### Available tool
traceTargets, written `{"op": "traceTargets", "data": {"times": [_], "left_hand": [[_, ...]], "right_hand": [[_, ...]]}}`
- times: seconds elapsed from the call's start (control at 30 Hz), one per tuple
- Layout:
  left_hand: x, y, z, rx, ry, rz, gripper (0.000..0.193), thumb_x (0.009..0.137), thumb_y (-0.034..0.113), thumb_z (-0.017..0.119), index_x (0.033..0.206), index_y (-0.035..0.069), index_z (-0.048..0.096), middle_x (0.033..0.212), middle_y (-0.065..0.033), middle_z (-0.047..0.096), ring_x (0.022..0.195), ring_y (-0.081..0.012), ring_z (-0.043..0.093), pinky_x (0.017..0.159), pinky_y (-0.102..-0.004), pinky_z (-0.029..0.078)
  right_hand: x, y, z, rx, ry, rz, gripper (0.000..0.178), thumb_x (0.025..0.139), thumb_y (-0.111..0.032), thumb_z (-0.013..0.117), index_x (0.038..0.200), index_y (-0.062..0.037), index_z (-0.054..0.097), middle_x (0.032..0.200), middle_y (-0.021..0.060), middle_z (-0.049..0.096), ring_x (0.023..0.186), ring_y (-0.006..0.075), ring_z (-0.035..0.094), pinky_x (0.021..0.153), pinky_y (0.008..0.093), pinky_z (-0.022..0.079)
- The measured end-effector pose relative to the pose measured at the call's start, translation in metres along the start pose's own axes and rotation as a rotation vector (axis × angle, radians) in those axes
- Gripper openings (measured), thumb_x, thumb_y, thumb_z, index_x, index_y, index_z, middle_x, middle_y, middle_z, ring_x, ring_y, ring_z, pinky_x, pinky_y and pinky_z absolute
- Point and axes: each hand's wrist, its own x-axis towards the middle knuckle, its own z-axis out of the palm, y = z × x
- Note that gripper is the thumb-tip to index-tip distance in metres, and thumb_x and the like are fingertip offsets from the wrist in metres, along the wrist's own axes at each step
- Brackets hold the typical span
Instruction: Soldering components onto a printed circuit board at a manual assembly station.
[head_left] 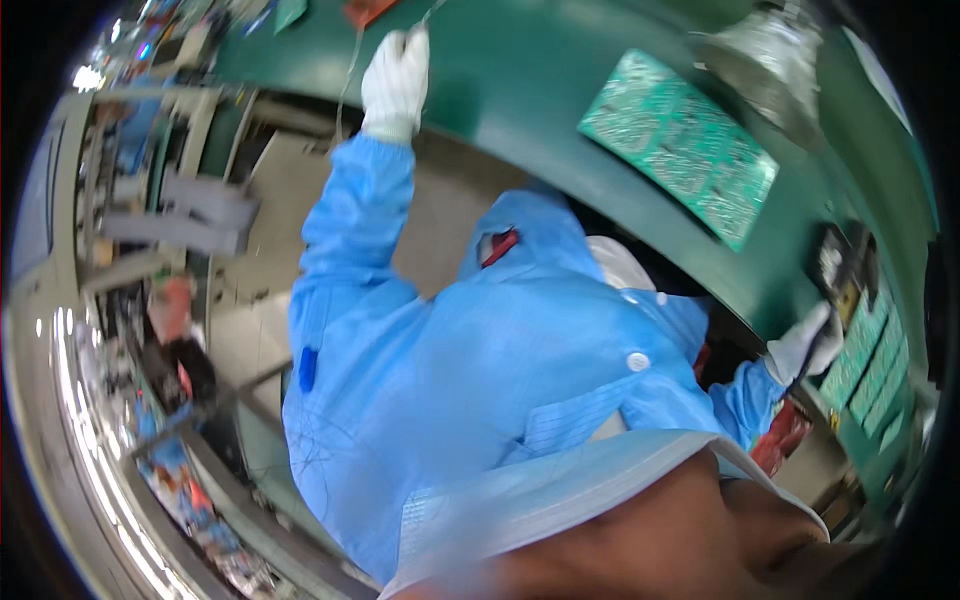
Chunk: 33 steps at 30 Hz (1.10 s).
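Note:
My left hand point(395, 82), in a white glove, is closed at the edge of the green worktop point(500, 70). A thin pale wire point(434, 12) comes out at its fingertips, and a similar strand hangs beside the hand. Over at the right, my right hand point(800, 345), also gloved, has its fingers curled by a dark, narrow thing that I cannot make out. It is beside several narrow green circuit boards point(866, 355). Between my hands, a larger green circuit board panel point(680, 145) lies near the worktop's edge, its surface covered with shiny solder points.
A silvery metal hood point(770, 65) stands past the large panel. Near the right hand is a dark object point(832, 258). An orange-red piece point(368, 10) lies beyond my left hand. Metal-framed shelving point(190, 440) with assorted items runs along the left.

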Motion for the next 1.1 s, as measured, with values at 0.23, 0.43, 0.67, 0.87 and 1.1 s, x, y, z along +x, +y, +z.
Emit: {"op": "traceTargets", "data": {"times": [0.23,0.43,0.67,0.87,1.1], "left_hand": [[-0.014,-0.05,0.031,-0.459,-0.395,-0.38,0.04,0.086,0.026,0.065,0.12,0.007,0.055,0.108,-0.0122,0.063,0.094,-0.0297,0.061,0.085,-0.0361,0.047],[-0.012,0.016,-0.041,-0.77,-0.914,-0.543,0.025,0.091,0.025,0.059,0.094,0.001,0.066,0.075,-0.005,0.063,0.061,-0.0126,0.054,0.056,-0.0283,0.044],[0.034,0.115,-0.067,-0.827,-0.712,-0.206,0.018,0.09,0.019,0.059,0.097,0.003,0.066,0.08,-0.0077,0.069,0.067,-0.0127,0.065,0.062,-0.0269,0.05],[0.062,0.193,-0.044,-0.903,-0.425,0.299,0.012,0.084,0.015,0.067,0.094,0.009,0.066,0.08,-0.0063,0.069,0.066,-0.0221,0.067,0.059,-0.028,0.052],[0.063,0.228,-0.022,-0.816,-0.24,0.426,0.012,0.077,0.015,0.072,0.081,0.013,0.061,0.08,-0.0059,0.064,0.06,-0.0227,0.061,0.055,-0.0311,0.05]], "right_hand": [[0.002,0.015,-0.001,0.064,0.098,-0.167,0.032,0.083,-0.024,0.074,0.098,0.0031,0.066,0.081,0.014,0.068,0.07,0.022,0.064,0.067,0.0354,0.052],[-0.003,-0.008,-0.005,0.12,-0.04,0.11,0.025,0.088,-0.016,0.066,0.101,0.005,0.064,0.086,0.0096,0.067,0.074,0.0159,0.062,0.066,0.031,0.05],[0.006,-0.009,-0.008,-0.016,-0.023,-0.185,0.029,0.089,-0.01,0.065,0.111,0.0066,0.058,0.09,0.019,0.068,0.079,0.0196,0.066,0.066,0.0282,0.054],[0.006,-0.003,-0.013,0.013,0.186,-0.212,0.026,0.085,-0.006,0.07,0.101,0.0079,0.057,0.086,0.0192,0.067,0.077,0.0229,0.069,0.068,0.0306,0.056],[0.002,-0.005,-0.006,-0.01,0.035,-0.088,0.021,0.084,-0.006,0.071,0.096,0.0051,0.058,0.089,0.0187,0.067,0.075,0.0224,0.068,0.066,0.0297,0.056]]}}
